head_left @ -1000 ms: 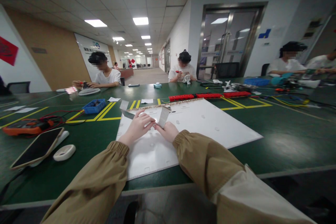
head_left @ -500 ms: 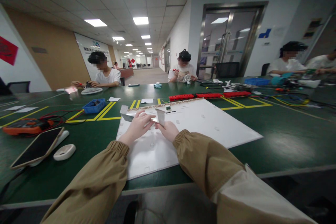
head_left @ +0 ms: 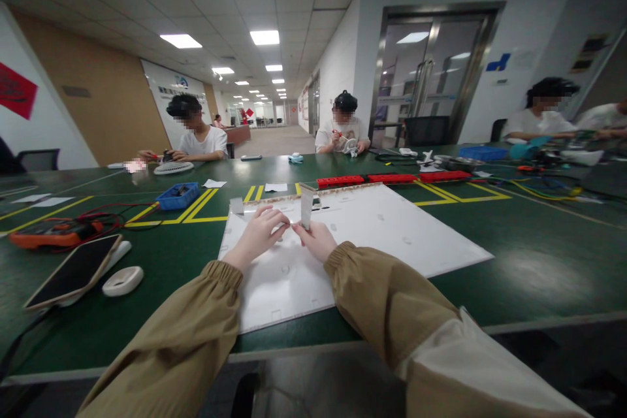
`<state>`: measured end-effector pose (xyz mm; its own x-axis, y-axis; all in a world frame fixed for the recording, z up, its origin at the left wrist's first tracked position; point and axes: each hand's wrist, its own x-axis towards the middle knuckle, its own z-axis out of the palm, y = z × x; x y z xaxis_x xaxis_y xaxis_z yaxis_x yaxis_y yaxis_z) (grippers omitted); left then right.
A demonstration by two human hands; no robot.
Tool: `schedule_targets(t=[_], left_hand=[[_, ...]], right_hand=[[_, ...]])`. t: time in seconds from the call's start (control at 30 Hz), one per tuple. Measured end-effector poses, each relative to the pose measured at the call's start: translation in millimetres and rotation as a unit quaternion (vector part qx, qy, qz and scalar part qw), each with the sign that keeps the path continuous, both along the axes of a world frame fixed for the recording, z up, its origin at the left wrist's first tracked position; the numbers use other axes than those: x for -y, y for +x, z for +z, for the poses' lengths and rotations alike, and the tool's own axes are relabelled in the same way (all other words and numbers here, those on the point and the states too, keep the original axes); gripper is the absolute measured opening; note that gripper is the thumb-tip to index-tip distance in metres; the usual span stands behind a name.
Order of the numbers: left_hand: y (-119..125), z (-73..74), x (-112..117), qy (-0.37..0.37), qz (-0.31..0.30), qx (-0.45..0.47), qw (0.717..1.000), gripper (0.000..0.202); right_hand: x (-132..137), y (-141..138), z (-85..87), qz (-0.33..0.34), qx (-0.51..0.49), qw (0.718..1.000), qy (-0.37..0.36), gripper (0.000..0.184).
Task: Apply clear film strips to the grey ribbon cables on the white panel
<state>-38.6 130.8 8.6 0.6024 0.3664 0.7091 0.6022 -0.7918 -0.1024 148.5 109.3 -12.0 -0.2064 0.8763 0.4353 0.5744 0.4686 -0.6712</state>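
In the head view, both of my hands are held together over a large white panel (head_left: 386, 228) lying on the green table. My right hand (head_left: 317, 240) pinches a thin light-grey plate (head_left: 306, 206) that stands upright above its thumb and fingers. My left hand (head_left: 262, 235) is closed, its fingertips meeting those of the right hand; what they grip is hidden. Just beyond the left knuckles a small pale flap (head_left: 237, 206) sticks up. I cannot tell whether the flap and the plate are one bent piece.
To the left lie a phone (head_left: 73, 272), a white ring-shaped part (head_left: 122, 281), an orange multimeter (head_left: 56, 232) and a blue bin (head_left: 177, 196). Red strips (head_left: 392, 178) run behind the panel. Wires (head_left: 539, 189) lie to the right. Several people work across the table.
The light-grey plate in my right hand has turned to a narrower angle and stands higher. The flap behind my left hand has shifted slightly right and shows less. The view has moved a little.
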Motion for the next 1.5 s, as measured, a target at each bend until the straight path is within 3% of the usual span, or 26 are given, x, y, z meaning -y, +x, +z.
schedule_targets(t=[0.2,0.37,0.73,1.03,1.33,1.5], left_hand=[[0,-0.4,-2,0.006,0.0,-0.009,1.0,0.016],[-1,-2.8,-2,-0.027,0.009,-0.03,0.999,0.012],[-2,-10.2,-7,-0.09,0.022,-0.027,0.995,0.007],[0,-15.2,-12,-0.142,0.047,-0.028,0.988,0.011],[-1,-18.2,-15,-0.273,0.053,-0.014,0.961,0.015],[-2,-22.9,-19,-0.29,0.023,0.026,0.956,0.012]], right_hand=[[-6,1,-4.9,0.036,-0.045,0.998,0.036,0.024],[-14,2,-13.2,0.041,-0.049,0.997,0.038,0.027],[-12,4,-10.4,0.017,0.104,0.994,0.023,0.034],[-14,1,-14.0,0.005,0.163,0.985,0.065,0.036],[-11,-2,-11.9,0.04,0.217,0.975,0.026,0.044],[-12,-3,-11.6,0.044,0.196,0.98,0.007,0.065]])
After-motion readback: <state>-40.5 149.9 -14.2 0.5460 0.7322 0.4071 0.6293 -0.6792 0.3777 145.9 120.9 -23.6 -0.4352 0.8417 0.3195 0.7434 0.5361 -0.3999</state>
